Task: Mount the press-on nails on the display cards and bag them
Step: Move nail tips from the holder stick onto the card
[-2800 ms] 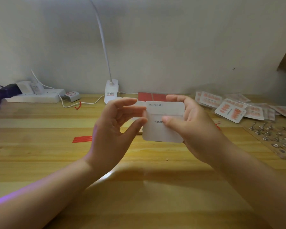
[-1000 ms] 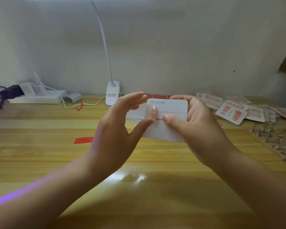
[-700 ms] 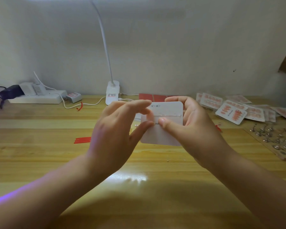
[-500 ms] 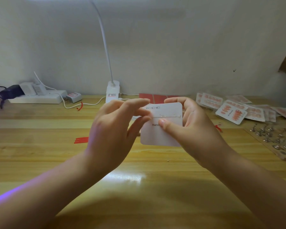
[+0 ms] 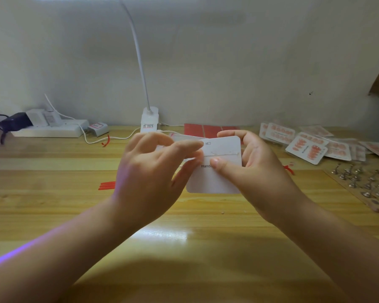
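R hand [image 5: 256, 169] grips white card [image 5: 214, 178]; L hand [image 5: 149, 178] pinches, probably, its clear strip [image 5: 223, 153].

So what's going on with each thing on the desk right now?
white card: held up off the desk, no nails on it.
clear strip: stuck across the card.
right hand: holds the card, thumb on its front.
left hand: pinches at the strip's left end.
finished nail cards: piled flat.
lamp: lit.
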`<state>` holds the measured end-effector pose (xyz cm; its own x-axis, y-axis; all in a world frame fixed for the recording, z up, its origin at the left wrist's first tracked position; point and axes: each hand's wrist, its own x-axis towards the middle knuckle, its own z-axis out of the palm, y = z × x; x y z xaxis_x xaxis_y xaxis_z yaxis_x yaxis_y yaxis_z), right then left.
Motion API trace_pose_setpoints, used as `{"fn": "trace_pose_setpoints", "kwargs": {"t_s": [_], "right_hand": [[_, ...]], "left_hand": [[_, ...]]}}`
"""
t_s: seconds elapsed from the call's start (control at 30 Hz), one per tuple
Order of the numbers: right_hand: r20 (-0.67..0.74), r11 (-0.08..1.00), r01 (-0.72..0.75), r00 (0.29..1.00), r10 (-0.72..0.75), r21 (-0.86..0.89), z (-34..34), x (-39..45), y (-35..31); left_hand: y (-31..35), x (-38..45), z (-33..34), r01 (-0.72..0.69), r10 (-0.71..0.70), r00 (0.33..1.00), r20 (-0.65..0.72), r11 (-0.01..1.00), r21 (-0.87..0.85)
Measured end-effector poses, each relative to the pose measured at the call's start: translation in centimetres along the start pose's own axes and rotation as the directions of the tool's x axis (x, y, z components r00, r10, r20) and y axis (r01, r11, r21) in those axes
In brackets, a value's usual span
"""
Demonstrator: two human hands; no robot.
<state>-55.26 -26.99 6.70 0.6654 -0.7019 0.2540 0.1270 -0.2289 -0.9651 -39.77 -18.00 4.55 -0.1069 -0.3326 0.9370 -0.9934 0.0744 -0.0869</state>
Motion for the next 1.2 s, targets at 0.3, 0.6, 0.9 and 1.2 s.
{"fn": "trace_pose_setpoints", "kwargs": {"t_s": [0.3,0.6,0.9,1.2], "right_hand": [[0.000,0.997,-0.053,0.999,0.053,0.055,-0.2,0.3,0.7],[-0.005,0.997,0.006,1.000,-0.007,-0.073,-0.1,0.4,1.9],[0.003,0.982,-0.043,0.999,0.044,-0.183,0.4,0.3,4.2],[0.004,0.989,-0.101,0.995,0.102,-0.111,0.5,0.5,6.3]], "left_hand": [[0.1,0.1,0.0,0.164,-0.147,0.983,0.114,0.972,-0.166],[0.9,0.1,1.0,0.837,-0.590,0.438,0.678,-0.007,-0.547],[0.3,-1.5,1.9,0.871,-0.579,0.299,0.759,-0.160,-0.465],[-0.3,-2.5,2.4,0.891,-0.606,0.325,0.726,-0.062,-0.450]]}}
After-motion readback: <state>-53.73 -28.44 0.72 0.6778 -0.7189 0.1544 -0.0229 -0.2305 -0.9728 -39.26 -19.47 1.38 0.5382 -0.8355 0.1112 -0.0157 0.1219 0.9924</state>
